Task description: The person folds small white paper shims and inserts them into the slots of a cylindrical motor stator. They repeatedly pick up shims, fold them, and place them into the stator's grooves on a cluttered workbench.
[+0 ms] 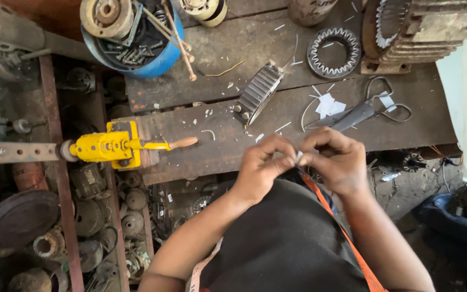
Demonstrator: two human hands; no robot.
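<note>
Both hands meet over the front edge of a worn wooden workbench (190, 97). My left hand (263, 162) and my right hand (337, 157) pinch a small whitish strip (298, 157) between their fingertips. Scissors (360, 111) with grey handles lie on the bench just beyond my right hand, next to white paper scraps (328, 105). A ribbed metal block (259, 92) stands tilted beyond my left hand.
A yellow hand winder (112, 146) with a wooden crank knob is clamped at the bench's left. A blue tub (136, 38) of tools sits at the back left, a toothed ring (333, 52) and a motor housing (422, 30) at the back right. Metal parts fill the left shelves.
</note>
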